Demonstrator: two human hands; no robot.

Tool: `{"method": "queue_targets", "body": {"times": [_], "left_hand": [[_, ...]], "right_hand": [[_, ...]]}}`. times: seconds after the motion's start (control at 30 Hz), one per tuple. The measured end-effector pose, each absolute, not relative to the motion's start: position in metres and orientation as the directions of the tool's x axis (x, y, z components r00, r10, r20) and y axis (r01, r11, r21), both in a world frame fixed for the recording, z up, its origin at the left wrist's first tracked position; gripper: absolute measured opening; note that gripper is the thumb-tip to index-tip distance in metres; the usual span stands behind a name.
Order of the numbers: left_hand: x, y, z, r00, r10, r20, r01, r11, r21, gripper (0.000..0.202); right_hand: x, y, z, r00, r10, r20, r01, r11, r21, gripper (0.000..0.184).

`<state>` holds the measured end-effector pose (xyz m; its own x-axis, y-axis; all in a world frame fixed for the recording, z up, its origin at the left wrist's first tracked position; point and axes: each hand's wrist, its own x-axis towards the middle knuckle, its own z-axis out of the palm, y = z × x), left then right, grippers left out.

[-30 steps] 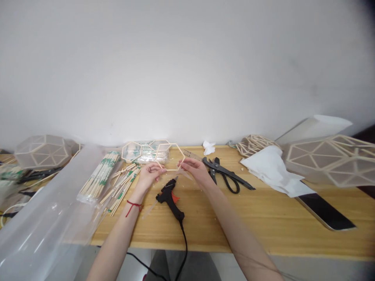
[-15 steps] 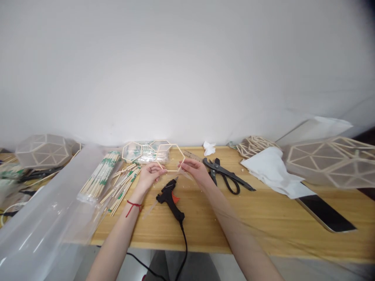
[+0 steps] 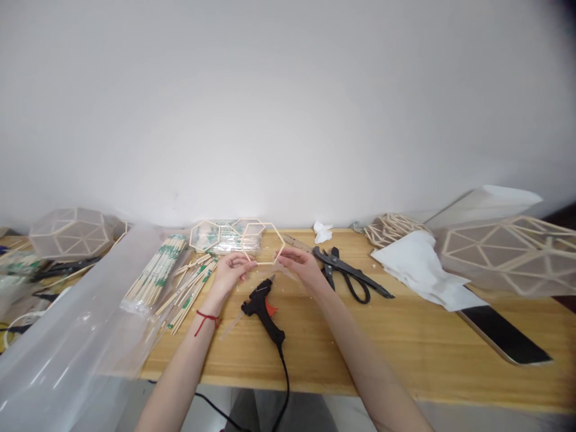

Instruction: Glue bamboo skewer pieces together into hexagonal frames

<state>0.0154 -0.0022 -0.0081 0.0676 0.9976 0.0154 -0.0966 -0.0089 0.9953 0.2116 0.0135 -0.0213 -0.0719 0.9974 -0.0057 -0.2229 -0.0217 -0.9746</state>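
Note:
Between both hands, a hexagon frame of thin wooden sticks [image 3: 279, 239] is held upright above the table. My left hand [image 3: 233, 269] pinches its lower left corner, while my right hand [image 3: 300, 264] grips the lower right corner. Just below them lies a black hot glue gun [image 3: 264, 312] with an orange trigger, its nozzle pointing up toward the frame and a clear glue stick at its back. Behind the held frame, more wooden polygon frames [image 3: 191, 234] rest against a plastic-wrapped pack of chopsticks [image 3: 227, 240].
Loose chopsticks [image 3: 191, 294] and a wrapped bundle [image 3: 157, 270] lie left, beside clear plastic sheeting [image 3: 76, 336]. To the right are black shears [image 3: 351, 270], a ruler [image 3: 297, 242], white tissue [image 3: 418, 264], a phone [image 3: 504, 333] and a covered stick lantern [image 3: 508, 255]. Another lantern shape [image 3: 72, 234] stands far left.
The view has shifted slightly, so everything sits a little lower. Both hands keep nearly the same hold on the hexagon frame.

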Motion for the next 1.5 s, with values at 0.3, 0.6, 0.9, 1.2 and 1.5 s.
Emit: {"method": "queue_targets", "body": {"times": [0.3,0.6,0.9,1.2,1.5], "left_hand": [[0.015,-0.003,-0.003,0.072,0.997,0.008,-0.057,-0.004,0.998,0.03],[0.013,-0.001,-0.009,0.069,0.998,0.014,-0.055,-0.01,0.998,0.031],[0.015,-0.002,-0.007,0.062,0.998,0.019,-0.074,-0.014,0.997,0.03],[0.014,-0.004,0.002,0.08,0.997,0.021,-0.058,-0.016,0.998,0.028],[0.014,-0.004,0.002,0.068,0.998,0.012,-0.053,-0.008,0.999,0.028]], "right_hand": [[0.211,0.016,-0.026,-0.047,0.999,0.02,-0.226,0.009,-0.974,0.032],[0.212,0.016,-0.028,-0.034,0.999,0.025,-0.206,0.018,-0.978,0.033],[0.211,0.016,-0.029,-0.038,0.999,-0.023,-0.243,-0.032,-0.97,0.034],[0.209,0.012,-0.022,-0.031,0.996,-0.08,-0.26,-0.085,-0.962,0.033],[0.209,0.014,-0.026,-0.028,0.997,-0.065,-0.278,-0.07,-0.958,0.035]]}}
